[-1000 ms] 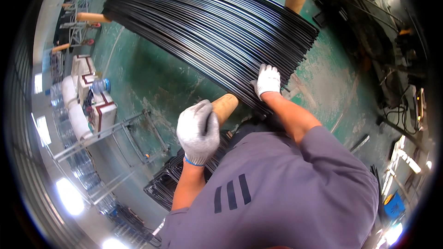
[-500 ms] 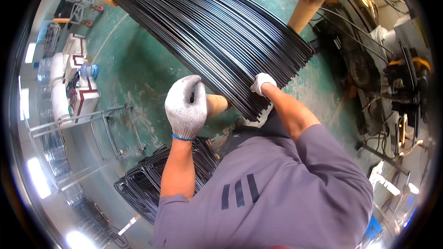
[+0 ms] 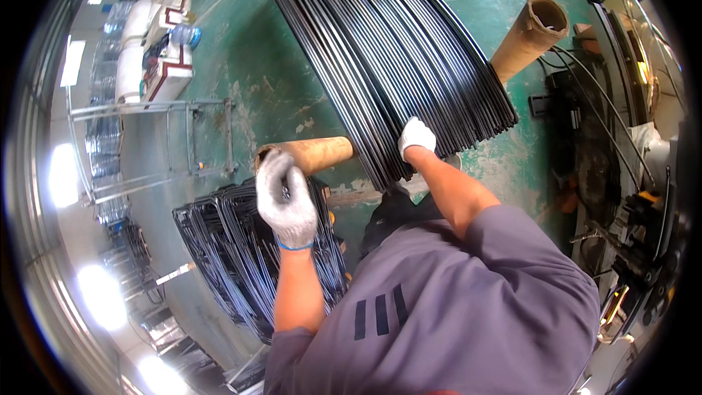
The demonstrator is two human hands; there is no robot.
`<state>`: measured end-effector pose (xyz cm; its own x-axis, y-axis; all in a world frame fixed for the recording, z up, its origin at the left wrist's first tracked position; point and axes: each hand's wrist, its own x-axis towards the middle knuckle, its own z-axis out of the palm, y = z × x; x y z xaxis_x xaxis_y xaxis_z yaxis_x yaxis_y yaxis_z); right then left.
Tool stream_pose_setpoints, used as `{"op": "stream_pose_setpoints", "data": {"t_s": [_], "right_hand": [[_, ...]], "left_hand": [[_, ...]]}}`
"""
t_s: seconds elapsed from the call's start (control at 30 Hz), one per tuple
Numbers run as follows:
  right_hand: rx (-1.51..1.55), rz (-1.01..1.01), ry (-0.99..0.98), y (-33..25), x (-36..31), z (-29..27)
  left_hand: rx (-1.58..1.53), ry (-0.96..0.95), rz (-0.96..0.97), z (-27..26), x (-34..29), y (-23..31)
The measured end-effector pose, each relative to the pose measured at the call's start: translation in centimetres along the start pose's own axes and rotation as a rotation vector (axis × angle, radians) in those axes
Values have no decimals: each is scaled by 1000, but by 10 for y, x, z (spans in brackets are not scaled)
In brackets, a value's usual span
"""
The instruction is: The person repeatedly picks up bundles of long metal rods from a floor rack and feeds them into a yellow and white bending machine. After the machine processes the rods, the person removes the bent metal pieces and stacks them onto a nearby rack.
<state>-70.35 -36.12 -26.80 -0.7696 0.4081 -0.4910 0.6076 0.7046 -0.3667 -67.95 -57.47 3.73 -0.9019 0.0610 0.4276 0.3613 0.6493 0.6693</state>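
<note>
My right hand, in a white glove, is closed at the near end of a wide layer of long black metal rods. Its fingertips are hidden against the rods, so how many it grips does not show. Further left, my left hand is raised in a white knit glove with a blue cuff. Its thumb and fingers curve apart, with a gap between them and nothing seen inside. Just beyond it, a brown cardboard tube points toward the rods' left edge.
Bent black metal frames are piled below my left hand. A second cardboard tube stands at the rods' right side. Cables and machinery line the right. Left are a metal rack, white boxes and a blue water bottle.
The view has turned, so the rods now run more upright. My left hand has moved down and away from the rods, uncovering more of the tube. My right hand stays on the rods.
</note>
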Motion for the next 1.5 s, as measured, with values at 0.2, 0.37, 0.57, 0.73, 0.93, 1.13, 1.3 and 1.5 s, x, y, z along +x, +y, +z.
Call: {"op": "stream_pose_setpoints", "data": {"t_s": [0.2,0.37,0.57,0.73,0.93,1.13,1.3,1.5], "right_hand": [[699,115,-460,30,29,-33],[1348,111,-735,54,18,-65],[414,83,-305,64,-28,-157],[234,176,-211,142,-201,-200],[24,657,-164,294,-481,-131],[-125,743,287,314,-527,-75],[-54,712,292,447,-544,-60],[-12,965,458,649,-639,-50]], "left_hand": [[97,-78,109,23,-50,42],[-533,-297,-652,71,-110,11],[-797,-422,-937,125,-97,-39],[-1035,-712,-1092,207,-49,-62],[-1487,-714,-1283,308,-3,-73],[-1293,-793,-1086,313,-72,-34],[-1419,-867,-1306,273,-94,103],[-1813,-1019,-890,263,-39,236]]}}
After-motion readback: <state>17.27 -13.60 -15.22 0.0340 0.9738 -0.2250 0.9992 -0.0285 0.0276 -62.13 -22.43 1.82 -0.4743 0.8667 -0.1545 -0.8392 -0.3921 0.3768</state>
